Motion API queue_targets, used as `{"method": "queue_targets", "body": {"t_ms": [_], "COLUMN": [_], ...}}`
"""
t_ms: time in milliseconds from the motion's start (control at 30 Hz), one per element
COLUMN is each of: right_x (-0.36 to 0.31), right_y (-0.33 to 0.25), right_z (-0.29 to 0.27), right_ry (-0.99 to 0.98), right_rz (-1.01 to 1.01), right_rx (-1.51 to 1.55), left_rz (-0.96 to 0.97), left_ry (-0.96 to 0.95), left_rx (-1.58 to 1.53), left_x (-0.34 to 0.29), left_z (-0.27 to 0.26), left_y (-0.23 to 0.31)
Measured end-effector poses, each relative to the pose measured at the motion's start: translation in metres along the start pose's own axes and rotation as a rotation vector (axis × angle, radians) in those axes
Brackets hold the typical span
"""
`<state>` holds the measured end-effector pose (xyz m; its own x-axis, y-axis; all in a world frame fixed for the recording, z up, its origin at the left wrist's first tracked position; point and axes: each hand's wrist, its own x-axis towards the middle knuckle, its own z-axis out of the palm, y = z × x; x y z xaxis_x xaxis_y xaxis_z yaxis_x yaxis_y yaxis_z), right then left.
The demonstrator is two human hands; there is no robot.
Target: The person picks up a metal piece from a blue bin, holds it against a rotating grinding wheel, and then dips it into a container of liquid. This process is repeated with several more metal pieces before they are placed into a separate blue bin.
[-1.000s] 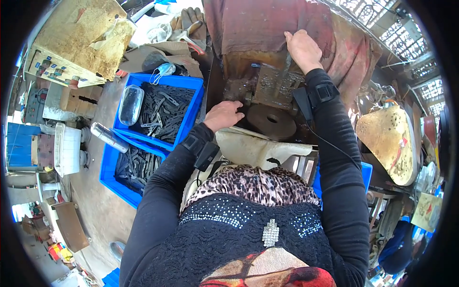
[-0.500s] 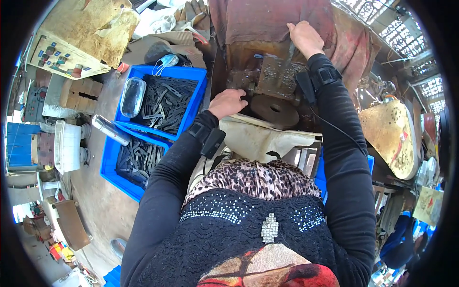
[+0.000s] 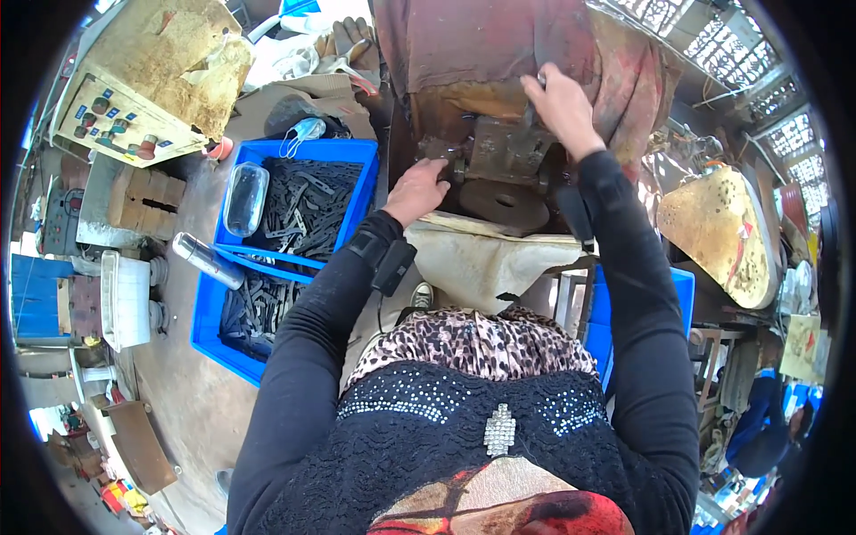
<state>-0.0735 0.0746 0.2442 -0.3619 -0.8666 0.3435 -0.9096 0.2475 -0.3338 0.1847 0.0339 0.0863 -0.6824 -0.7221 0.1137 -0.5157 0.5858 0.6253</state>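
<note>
One round disc (image 3: 505, 217), upper centre, lies just right of nearer left hand (image 3: 417, 191), grip unclear; right hand (image 3: 563, 109) closed on lever (image 3: 541, 79)

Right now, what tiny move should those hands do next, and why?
Perhaps ease the left hand a little away from the disc: its fingertips are close to the disc's left edge, and I can't tell whether the disc is turning. The right hand is farther off, near the red cloth.
</note>
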Motion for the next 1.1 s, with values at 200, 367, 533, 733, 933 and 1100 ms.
{"method": "queue_targets", "body": {"t_ms": [200, 367, 533, 733, 933, 1100], "right_x": [-0.112, -0.168, -0.206, -0.23, -0.227, -0.211], "right_y": [-0.008, -0.006, -0.002, 0.0, 0.006, 0.019], "right_z": [-0.015, -0.017, -0.014, -0.008, -0.012, -0.035], "right_ry": [-0.008, -0.098, -0.247, -0.394, -0.445, -0.661], "right_rz": [-0.196, -0.371, -0.486, -0.512, -0.513, -0.322], "right_rx": [0.159, 0.072, -0.006, 0.018, 0.034, 0.327], "left_rz": [0.264, 0.377, 0.376, 0.435, 0.383, 0.306], "left_ry": [0.241, 0.144, -0.141, -0.195, -0.26, -0.256], "left_rx": [-0.064, 0.173, 0.402, 0.433, 0.436, 0.431], "left_x": [0.034, 0.062, 0.057, 0.062, 0.066, 0.064], "left_z": [0.001, 0.007, 0.019, 0.033, 0.046, 0.032], "left_y": [0.001, 0.011, 0.005, -0.002, 0.009, 0.013]}}
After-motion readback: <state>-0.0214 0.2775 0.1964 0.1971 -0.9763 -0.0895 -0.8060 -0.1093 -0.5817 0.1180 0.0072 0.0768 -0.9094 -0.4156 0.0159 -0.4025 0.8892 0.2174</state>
